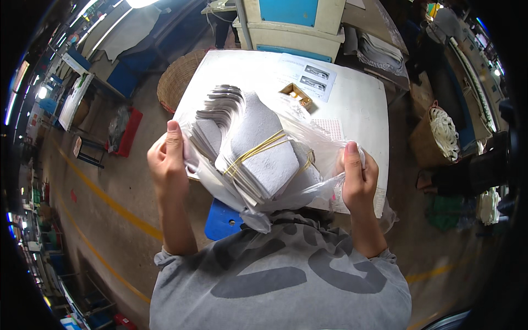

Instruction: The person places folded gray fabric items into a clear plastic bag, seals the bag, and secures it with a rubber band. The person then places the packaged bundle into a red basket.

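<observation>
My left hand is closed on the left edge of a thin clear plastic bag, thumb up. On the other side my right hand grips the bag's right edge. Between them the bag is spread wide around stacks of flat, light grey cut pieces with curved outlines. Yellow rubber bands bind the front stack. Behind it to the left, another stack is fanned and bent over. A smaller banded bundle sits to the right, partly covered by plastic.
Under the bag is a white table bearing a small box, a printed sheet and a sheet of small red marks. A wicker basket stands left, a blue stool below, and a filled sack right.
</observation>
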Available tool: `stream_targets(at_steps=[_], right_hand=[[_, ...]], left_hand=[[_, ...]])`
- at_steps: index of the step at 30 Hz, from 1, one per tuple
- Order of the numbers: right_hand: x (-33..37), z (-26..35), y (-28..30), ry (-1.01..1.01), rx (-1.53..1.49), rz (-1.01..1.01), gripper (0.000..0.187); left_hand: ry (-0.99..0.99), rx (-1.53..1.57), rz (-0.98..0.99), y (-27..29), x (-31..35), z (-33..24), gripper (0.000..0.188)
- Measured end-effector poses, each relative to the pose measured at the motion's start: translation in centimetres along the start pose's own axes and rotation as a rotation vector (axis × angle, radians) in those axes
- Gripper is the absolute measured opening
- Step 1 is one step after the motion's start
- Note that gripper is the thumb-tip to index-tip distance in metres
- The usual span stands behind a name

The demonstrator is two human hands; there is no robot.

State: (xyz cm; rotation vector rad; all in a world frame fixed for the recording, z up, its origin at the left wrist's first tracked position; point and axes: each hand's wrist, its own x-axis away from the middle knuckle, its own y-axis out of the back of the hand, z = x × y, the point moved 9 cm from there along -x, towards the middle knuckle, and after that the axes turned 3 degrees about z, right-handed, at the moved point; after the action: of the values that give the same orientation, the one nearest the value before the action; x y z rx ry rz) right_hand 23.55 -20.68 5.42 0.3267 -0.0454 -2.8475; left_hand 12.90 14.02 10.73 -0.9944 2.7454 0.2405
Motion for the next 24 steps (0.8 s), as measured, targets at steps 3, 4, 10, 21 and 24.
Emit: stream_targets(at_steps=[3,4,10,21,24], right_hand=[[0.0,0.3,-1.6,-0.047,0.071,0.051,0.049],[0.0,1.3,-1.4,0.017,0.124,0.02,0.049],[0.1,4.2,0.1,0.156,0.004,-0.126,0.049],[-0.5,7.2,-0.9,0.526,0.378,0.026,0.03],[-2.1,8.3,-3.0,0.557,0.356,0.056,0.013]], left_hand=[[0.289,-0.091,0.022,-1.5,0.5,3.6,0.052],[0.33,-0.09,0.039,-1.5,0.4,4.0,0.052],[-0.102,-0.01,-0.013,0.7,-0.8,-0.9,0.053],[-0.082,-0.307,0.306,-1.3,0.3,2.0,0.057],[-0.035,-0.219,0.426,-2.0,0.8,1.8,0.051]])
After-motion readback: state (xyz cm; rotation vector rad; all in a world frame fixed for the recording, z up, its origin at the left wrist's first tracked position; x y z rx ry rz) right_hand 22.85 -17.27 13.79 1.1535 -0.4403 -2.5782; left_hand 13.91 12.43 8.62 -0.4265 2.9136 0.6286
